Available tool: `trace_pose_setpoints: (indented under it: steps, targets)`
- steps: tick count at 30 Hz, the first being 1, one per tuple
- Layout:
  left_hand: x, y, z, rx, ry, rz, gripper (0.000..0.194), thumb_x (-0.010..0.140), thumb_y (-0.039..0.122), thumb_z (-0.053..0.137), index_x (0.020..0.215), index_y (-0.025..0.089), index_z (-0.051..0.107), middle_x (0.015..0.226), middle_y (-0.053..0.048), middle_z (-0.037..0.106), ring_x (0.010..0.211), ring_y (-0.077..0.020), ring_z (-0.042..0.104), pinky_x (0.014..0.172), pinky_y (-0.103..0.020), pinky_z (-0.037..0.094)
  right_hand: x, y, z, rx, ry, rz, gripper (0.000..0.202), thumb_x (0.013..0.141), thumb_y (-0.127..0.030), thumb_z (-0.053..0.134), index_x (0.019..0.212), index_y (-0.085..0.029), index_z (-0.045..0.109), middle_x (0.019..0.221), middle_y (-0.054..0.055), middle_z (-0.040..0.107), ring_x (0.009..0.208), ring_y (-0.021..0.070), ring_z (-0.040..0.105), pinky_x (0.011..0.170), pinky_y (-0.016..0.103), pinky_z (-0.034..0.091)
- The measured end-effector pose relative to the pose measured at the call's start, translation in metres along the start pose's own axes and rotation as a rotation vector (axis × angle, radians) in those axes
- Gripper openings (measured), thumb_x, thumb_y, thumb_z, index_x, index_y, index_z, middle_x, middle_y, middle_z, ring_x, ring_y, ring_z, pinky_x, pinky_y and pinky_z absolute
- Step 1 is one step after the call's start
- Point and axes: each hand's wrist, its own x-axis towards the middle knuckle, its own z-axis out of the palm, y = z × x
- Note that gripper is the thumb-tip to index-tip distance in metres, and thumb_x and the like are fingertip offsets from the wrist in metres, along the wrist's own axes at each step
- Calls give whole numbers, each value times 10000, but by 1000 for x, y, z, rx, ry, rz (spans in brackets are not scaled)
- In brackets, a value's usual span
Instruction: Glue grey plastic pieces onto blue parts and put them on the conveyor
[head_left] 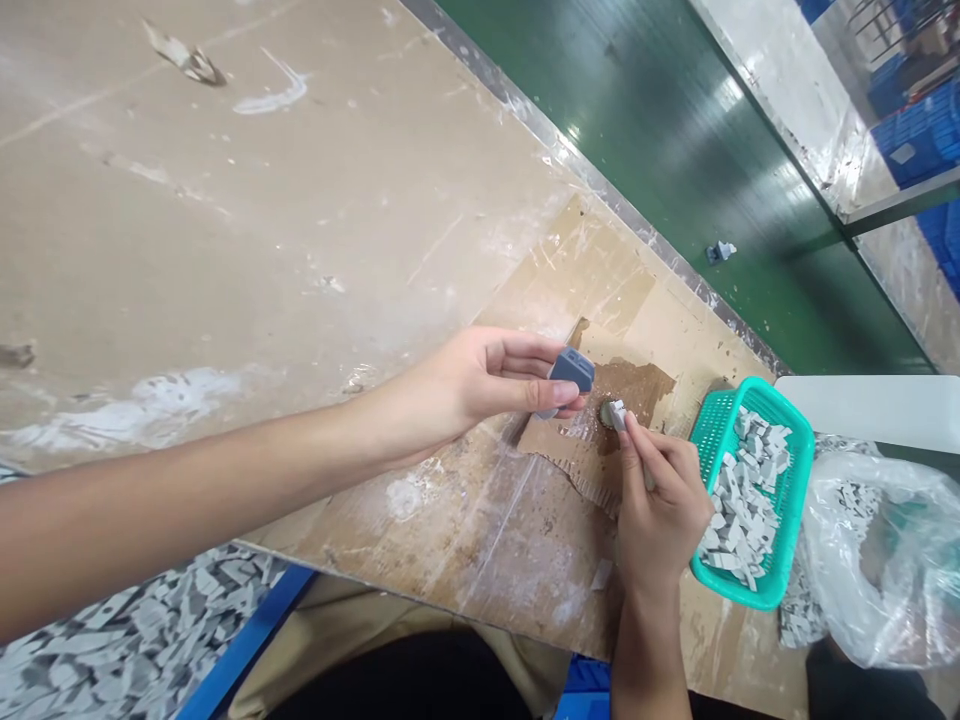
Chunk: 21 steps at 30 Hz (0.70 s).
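My left hand (517,375) reaches across the worktop, with thumb and fingers closed around a small dark blue-grey plastic part (573,368). Some lighter material shows under that part, mostly covered by the fingers. Just to the right, my right hand (664,490) pinches a small light-grey piece (616,413) over a torn sheet of cardboard (559,447). The far end of this piece has a darker, rounded tip; its exact kind is unclear. A short gap separates the two hands.
Beside my right hand stands a turquoise basket (802,500) of light-grey pieces. A clear plastic bag (885,600) lies further right. Lower left, a blue-rimmed bin (247,645) holds many grey pieces. A green panel (637,120) borders the worktop; a small grey part (720,252) rests on it.
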Motion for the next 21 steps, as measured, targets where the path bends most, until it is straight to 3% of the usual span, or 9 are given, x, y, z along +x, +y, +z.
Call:
trace_pose_setpoints:
  steps: [14, 21]
  targets:
    - [-2, -1, 0, 35, 4, -8, 234, 781, 303, 787, 964, 161, 752, 966, -76, 763, 948, -225, 703, 996, -380, 479, 0, -1, 0, 1, -11, -18, 313, 932, -133, 606, 1189, -286, 697, 905, 34, 701, 850, 156, 613, 763, 330, 516]
    - [-3, 1, 1, 20, 36, 20, 188, 786, 252, 772, 952, 166, 750, 929, -60, 764, 912, -197, 712, 985, -364, 496, 1, -3, -1, 47, 145, -13, 363, 898, -96, 648, 1190, -308, 694, 913, 21, 686, 822, 140, 623, 749, 323, 520]
